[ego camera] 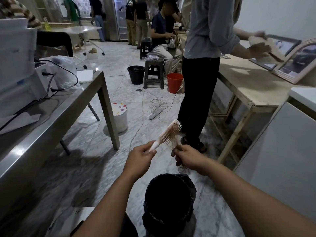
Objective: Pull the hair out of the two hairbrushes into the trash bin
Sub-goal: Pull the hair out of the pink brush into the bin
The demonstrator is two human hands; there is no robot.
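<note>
The left hand (139,159) grips the white handle of a round hairbrush (168,134); its fingers are curled round the handle end, and the brush head points away toward one o'clock. The right hand (187,157) sits just beside the lower part of the bristle head, at three o'clock of the handle. Its fingers are closed in a pinch on a tuft of hair (176,141) which reaches up into the bristles. A loose strand or clump appears to hang beneath this hand; it is too faint to describe further.

The trash bin (169,202), lined with a black bag, stands on the marble floor directly below both hands, at six o'clock of the brush. Its mouth is open and dark; the contents cannot be made out.

Only one hairbrush is in view. The second cannot be located in this view.

Assessment: the step in hand is stripping hair from this brush. Hair remains caught low on the head, so the brush is judged not yet clean.

The next move calls for drawing the pinched tuft clear of the bristles, along their length rather than across, while the left hand holds the handle firm. The hair should then be released over the bin mouth, which already lies beneath.

A person in dark trousers (196,100) stands near, at twelve o'clock.
</note>
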